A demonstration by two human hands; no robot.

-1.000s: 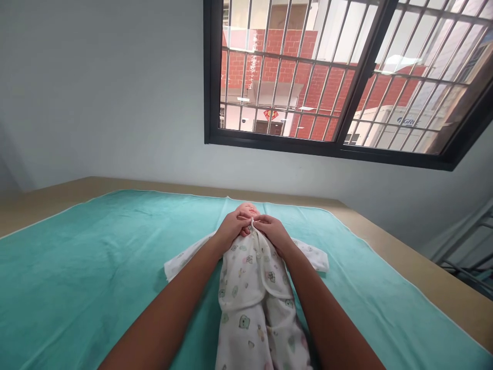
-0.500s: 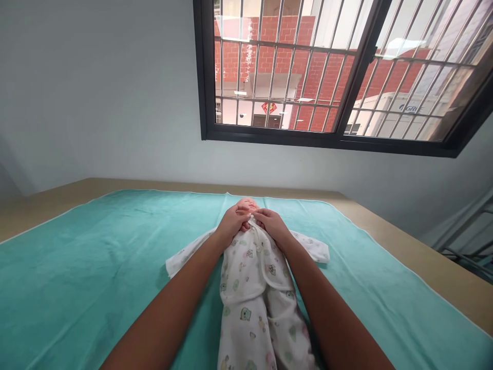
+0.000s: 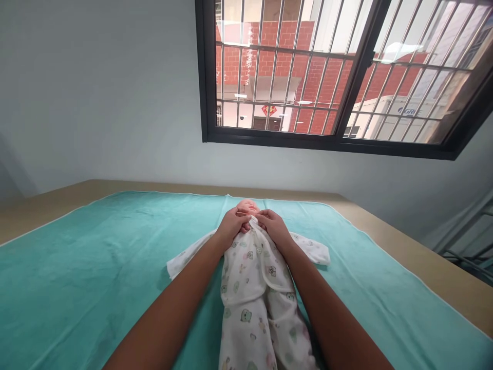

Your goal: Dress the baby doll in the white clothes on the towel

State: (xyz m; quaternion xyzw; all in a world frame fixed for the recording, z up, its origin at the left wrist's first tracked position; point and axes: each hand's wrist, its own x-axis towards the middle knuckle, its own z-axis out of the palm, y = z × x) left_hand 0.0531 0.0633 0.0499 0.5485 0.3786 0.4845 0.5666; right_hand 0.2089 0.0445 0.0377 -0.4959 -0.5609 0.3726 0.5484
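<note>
A baby doll [image 3: 246, 204] lies on its back on a turquoise blanket [image 3: 96, 267], its head away from me. It is dressed in a white baby jacket [image 3: 241, 275] with small animal prints, and matching trousers [image 3: 246, 336]. The long sleeves [image 3: 314, 250] spread out to both sides. At the neckline, my left hand [image 3: 230, 227] pinches the left edge of the jacket collar. My right hand [image 3: 272, 226] is closed on the collar's right edge, close beside the left one. The fingers partly cover the doll's chin and neck, so any fastening there is hidden.
The blanket covers a light wooden table [image 3: 389, 226] whose edges show around it. Behind stands a pale wall [image 3: 115, 103] with a dark-framed, barred window [image 3: 277, 139]. Metal rails [image 3: 470, 257] are at the far right.
The collar between my fingers is lifted and drawn together a little more, covering a button that showed lower on the front. Both hands stay at the neckline. The view has shifted slightly.
</note>
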